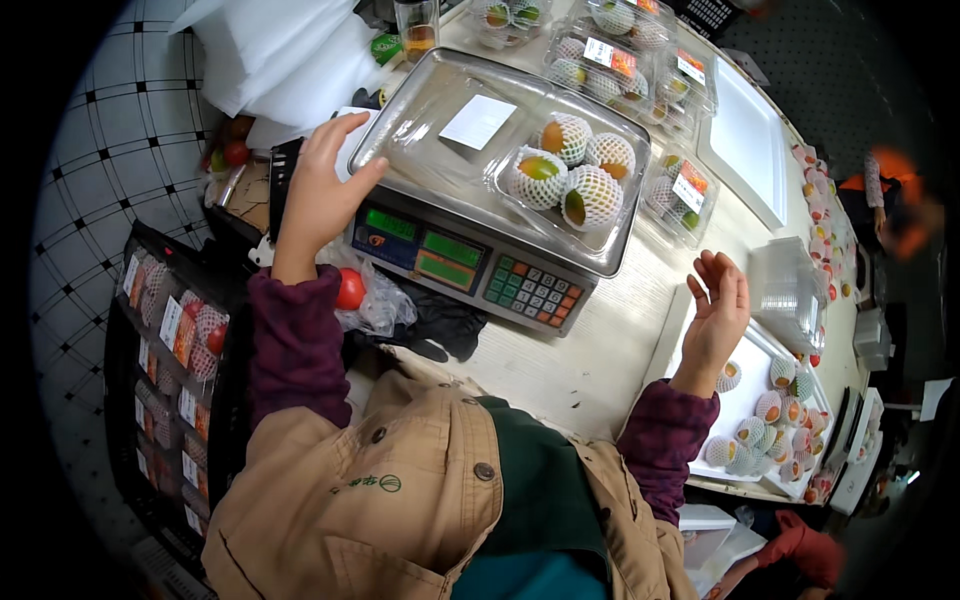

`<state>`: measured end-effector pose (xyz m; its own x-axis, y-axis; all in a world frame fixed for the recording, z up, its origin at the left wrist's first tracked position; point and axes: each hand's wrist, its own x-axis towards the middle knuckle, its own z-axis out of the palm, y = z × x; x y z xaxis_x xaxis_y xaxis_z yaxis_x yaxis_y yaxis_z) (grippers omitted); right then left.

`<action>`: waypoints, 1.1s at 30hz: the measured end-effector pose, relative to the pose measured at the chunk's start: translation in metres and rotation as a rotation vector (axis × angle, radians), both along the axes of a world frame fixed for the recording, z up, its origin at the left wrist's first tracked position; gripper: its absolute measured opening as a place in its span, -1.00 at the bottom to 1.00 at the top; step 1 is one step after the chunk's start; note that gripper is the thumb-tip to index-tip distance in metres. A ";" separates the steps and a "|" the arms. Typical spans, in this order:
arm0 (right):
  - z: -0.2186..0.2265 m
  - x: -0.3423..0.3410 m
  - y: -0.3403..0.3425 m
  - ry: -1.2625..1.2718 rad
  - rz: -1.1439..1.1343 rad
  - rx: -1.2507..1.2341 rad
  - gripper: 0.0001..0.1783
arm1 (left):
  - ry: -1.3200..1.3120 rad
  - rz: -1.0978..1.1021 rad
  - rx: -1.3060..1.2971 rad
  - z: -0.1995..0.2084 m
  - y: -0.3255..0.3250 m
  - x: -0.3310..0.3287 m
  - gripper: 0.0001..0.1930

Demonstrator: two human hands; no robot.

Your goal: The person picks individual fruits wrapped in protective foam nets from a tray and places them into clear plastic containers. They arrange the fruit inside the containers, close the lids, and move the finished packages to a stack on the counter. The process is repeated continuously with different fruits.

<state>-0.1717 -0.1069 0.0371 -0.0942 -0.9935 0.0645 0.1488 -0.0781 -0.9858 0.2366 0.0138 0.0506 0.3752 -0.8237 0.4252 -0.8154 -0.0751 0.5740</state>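
A clear plastic box [628,212] with several mangoes [540,178] in white foam nets sits on the right half of the metal scale tray [430,190]. Left of the fruit, clear plastic with a white label [478,122] covers the tray. My left hand [325,185] is at the tray's left rim, thumb and fingers apart, holding nothing; whether it touches the rim I cannot tell. Over the table to the right of the scale [470,265], my right hand [718,312] is raised with its fingers loosely curled and apart, nothing in it.
Labelled boxes of netted fruit [610,60] stand behind the scale. To the right are stacked clear containers [788,285] and a white tray [715,415] of netted fruit. A black crate [125,340] of packed fruit stands at left. Black gloves [445,322] lie before the scale.
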 end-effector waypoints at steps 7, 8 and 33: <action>0.004 0.008 0.006 0.031 0.110 0.036 -0.75 | -0.093 -0.047 0.099 -0.012 -0.007 -0.012 -0.36; 0.002 0.006 0.007 0.030 0.116 0.044 -0.75 | -0.121 -0.031 0.122 -0.013 -0.009 -0.014 -0.35; 0.018 0.099 -0.092 0.350 0.237 0.165 -0.46 | -0.524 -0.405 -0.192 -0.010 -0.063 -0.186 -0.64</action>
